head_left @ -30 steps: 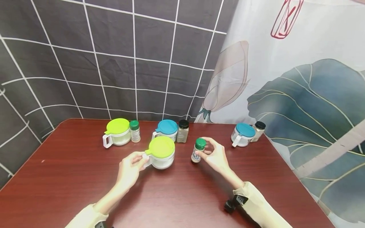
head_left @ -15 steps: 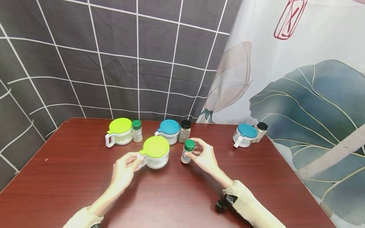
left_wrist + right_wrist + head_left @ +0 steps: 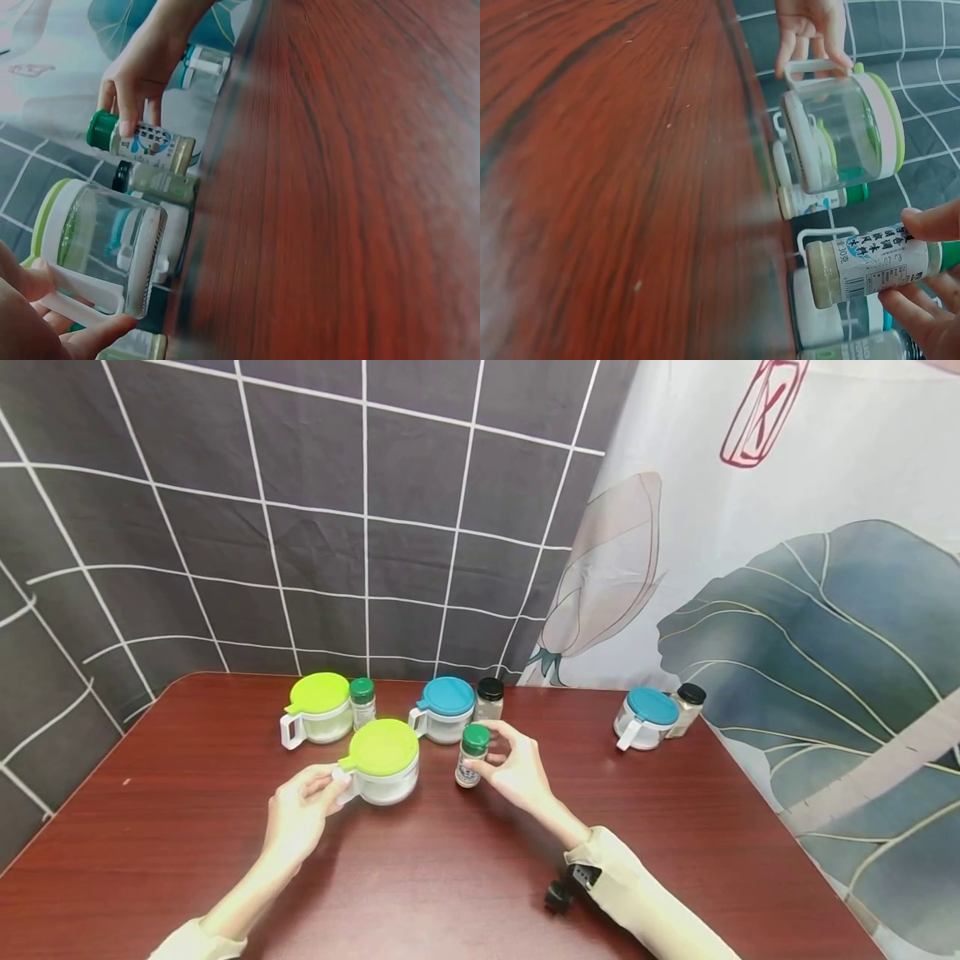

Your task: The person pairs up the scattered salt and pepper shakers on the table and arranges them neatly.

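My left hand (image 3: 297,814) grips the white handle of a clear seasoning jar (image 3: 386,777) with a lime-green lid. In the left wrist view this jar (image 3: 105,247) is upright and see-through, with thumb and fingers around its handle. My right hand (image 3: 519,770) pinches a spice shaker (image 3: 468,768) with a green cap, just right of the jar. Its printed label shows in the right wrist view, where thumb and fingers hold the shaker (image 3: 874,262) near the cap. Both held things overlap the back row in the head view.
Along the table's (image 3: 420,893) back edge stand another lime-lidded jar (image 3: 318,714), a green-capped shaker (image 3: 363,703), a blue-lidded jar (image 3: 444,710) and a black-capped bottle (image 3: 490,697). A second blue-lidded jar (image 3: 647,718) and black-capped bottle (image 3: 686,710) stand at right. Curtains hang behind.
Both hands have moved left, carrying the lime-lidded jar and the green-capped shaker along. The shaker now overlaps the black-capped bottle. The head view has shifted slightly.
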A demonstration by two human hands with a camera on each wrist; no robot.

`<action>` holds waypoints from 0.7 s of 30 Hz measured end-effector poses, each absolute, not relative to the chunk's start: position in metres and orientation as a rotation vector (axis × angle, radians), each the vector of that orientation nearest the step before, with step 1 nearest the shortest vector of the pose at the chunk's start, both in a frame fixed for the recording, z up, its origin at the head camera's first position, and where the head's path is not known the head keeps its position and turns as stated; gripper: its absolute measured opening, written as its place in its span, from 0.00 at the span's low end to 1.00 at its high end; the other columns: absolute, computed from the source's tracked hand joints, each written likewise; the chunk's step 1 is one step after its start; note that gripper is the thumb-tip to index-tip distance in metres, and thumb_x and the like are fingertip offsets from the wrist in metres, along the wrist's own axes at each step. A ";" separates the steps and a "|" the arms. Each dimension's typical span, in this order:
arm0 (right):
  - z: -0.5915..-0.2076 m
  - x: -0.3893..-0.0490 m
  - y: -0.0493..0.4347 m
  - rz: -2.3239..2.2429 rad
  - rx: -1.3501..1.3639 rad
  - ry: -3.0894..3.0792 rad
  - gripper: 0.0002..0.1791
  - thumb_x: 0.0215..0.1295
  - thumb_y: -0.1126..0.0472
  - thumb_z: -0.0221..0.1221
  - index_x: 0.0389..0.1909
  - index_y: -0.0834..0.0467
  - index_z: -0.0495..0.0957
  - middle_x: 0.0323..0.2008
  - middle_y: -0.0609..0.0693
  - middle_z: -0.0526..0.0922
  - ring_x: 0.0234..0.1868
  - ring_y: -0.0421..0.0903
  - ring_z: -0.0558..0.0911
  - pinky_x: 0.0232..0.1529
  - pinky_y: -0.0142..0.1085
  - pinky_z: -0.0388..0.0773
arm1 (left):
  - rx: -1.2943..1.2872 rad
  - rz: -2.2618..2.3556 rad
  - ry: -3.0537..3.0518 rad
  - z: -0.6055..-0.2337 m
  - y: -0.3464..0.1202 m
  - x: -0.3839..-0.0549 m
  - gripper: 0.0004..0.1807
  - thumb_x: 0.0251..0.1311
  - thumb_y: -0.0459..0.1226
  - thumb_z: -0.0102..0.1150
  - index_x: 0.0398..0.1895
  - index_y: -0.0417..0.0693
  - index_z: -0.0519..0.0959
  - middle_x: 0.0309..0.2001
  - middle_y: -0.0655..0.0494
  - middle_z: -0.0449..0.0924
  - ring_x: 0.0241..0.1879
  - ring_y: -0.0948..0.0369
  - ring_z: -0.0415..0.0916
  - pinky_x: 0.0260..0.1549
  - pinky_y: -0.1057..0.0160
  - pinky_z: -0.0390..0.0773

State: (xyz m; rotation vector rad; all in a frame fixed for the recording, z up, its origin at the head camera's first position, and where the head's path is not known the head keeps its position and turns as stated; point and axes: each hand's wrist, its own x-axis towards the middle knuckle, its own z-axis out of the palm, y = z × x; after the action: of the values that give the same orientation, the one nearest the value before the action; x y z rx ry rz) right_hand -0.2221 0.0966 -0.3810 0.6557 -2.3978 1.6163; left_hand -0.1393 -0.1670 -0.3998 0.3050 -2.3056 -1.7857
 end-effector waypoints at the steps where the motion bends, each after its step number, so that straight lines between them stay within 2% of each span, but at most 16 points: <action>1: -0.376 -0.220 0.094 1.617 0.660 -2.400 0.26 0.47 0.74 0.69 0.50 0.67 0.77 0.39 0.63 0.84 0.41 0.55 0.84 0.43 0.43 0.83 | 0.312 -1.780 -2.309 -0.400 -0.169 -0.139 0.15 0.64 0.33 0.57 0.51 0.33 0.77 0.52 0.35 0.80 0.33 0.79 0.78 0.36 0.73 0.82; 12: -0.366 -0.217 0.074 1.682 0.706 -2.388 0.27 0.48 0.74 0.68 0.52 0.68 0.76 0.42 0.65 0.83 0.44 0.58 0.83 0.45 0.47 0.82 | 0.359 -1.714 -2.302 -0.401 -0.187 -0.135 0.16 0.65 0.34 0.57 0.52 0.33 0.77 0.50 0.35 0.80 0.30 0.78 0.78 0.32 0.76 0.80; 19: -0.367 -0.218 0.062 1.751 0.693 -2.344 0.30 0.48 0.75 0.68 0.56 0.69 0.73 0.43 0.67 0.83 0.44 0.61 0.84 0.46 0.49 0.82 | 0.394 -1.748 -2.274 -0.400 -0.196 -0.138 0.17 0.64 0.35 0.58 0.53 0.34 0.76 0.42 0.52 0.86 0.29 0.76 0.79 0.32 0.75 0.81; 21: -0.367 -0.218 0.059 1.778 0.680 -2.331 0.30 0.48 0.75 0.68 0.55 0.69 0.72 0.43 0.68 0.83 0.44 0.62 0.84 0.46 0.49 0.81 | 0.387 -1.744 -2.276 -0.399 -0.197 -0.139 0.17 0.64 0.35 0.58 0.53 0.34 0.76 0.42 0.55 0.86 0.29 0.77 0.79 0.32 0.75 0.80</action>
State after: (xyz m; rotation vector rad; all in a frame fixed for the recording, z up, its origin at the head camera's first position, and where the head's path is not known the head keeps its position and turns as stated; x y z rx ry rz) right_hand -0.2178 0.0593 -0.3671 0.6796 -2.3311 1.7775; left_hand -0.1388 -0.1975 -0.3992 0.3873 -2.2764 -1.7443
